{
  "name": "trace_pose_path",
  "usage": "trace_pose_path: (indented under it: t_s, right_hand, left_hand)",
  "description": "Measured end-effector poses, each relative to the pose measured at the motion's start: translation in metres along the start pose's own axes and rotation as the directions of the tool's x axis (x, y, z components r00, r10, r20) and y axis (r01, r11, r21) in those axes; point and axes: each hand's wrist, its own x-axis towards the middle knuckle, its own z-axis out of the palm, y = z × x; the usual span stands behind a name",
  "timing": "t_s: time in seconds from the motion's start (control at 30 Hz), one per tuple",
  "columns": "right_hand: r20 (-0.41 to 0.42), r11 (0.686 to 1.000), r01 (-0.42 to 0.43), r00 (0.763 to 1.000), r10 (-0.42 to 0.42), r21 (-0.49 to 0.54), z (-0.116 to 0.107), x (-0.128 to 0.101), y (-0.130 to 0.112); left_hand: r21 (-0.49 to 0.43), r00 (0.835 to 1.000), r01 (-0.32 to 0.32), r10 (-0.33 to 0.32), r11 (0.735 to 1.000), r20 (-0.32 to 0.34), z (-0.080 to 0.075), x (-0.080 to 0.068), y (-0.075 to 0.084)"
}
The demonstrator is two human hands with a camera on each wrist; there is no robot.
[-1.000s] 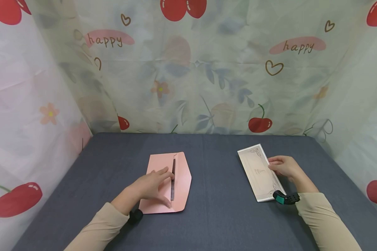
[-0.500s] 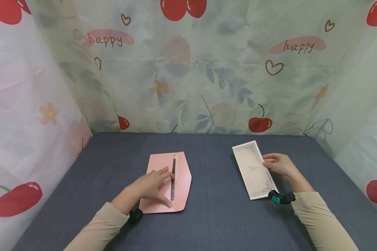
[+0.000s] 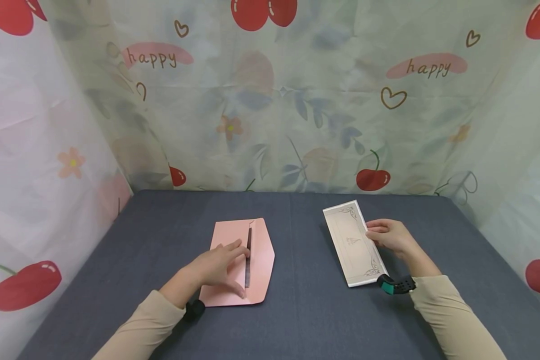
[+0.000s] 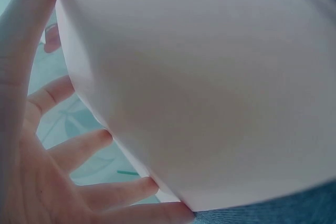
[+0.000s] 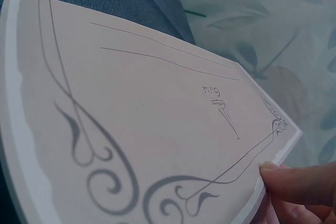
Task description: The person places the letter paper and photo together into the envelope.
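Observation:
A pink envelope (image 3: 263, 260) lies on the left half of the table, its pointed flap spread out to the right. A dark slit (image 3: 247, 275) shows along its mouth. My left hand (image 3: 222, 265) grips the envelope at that edge, thumb nearer me and fingers farther off; in the left wrist view, fingertips (image 4: 105, 136) meet the edge of the pale panel (image 4: 210, 93). On the right, my right hand (image 3: 389, 237) pinches a cream card (image 3: 353, 245) by its right long edge. Grey scrollwork (image 5: 110, 182) decorates the card's corners, with a small printed emblem (image 5: 224, 114) at its middle.
Dark grey-blue cloth covers the table (image 3: 292, 320). A patterned curtain (image 3: 288, 125) with cherries and "happy" lettering hangs behind the table and along both sides. Black straps circle both wrists, the right one (image 3: 398, 285) with a teal patch.
My right hand has carried the card leftward toward the envelope, and slightly away from me. The left hand and the envelope have stayed in place.

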Motion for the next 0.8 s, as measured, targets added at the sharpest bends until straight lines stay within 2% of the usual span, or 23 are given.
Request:
trace_pose_path:
  t_s: [0.1,0.33,0.57,0.67,0.8]
  right_hand:
    - [0.019,1.000,0.004,1.000,-0.005,0.014,0.002,-0.002,-0.005]
    - [-0.026,1.000,0.001,1.000,-0.001,-0.021,0.016,0.009,0.000]
    - [0.042,1.000,0.024,0.999,-0.024,0.008,0.015,-0.039,-0.055]
    - [0.050,1.000,0.029,0.998,-0.029,0.006,0.017,-0.048,-0.067]
    - [0.055,1.000,0.027,0.998,-0.027,0.009,0.021,-0.049,-0.071]
  left_hand:
    - [-0.002,1.000,0.000,0.000,1.000,0.002,0.000,0.000,0.000]
    - [-0.005,1.000,-0.003,0.003,1.000,0.000,0.000,0.000,-0.001]
    - [0.002,1.000,0.002,-0.002,1.000,0.002,0.000,0.000,0.000]
    - [0.003,1.000,0.000,0.000,1.000,-0.002,0.001,0.000,0.000]
    - [0.002,1.000,-0.011,0.011,1.000,-0.007,0.001,0.000,-0.001]
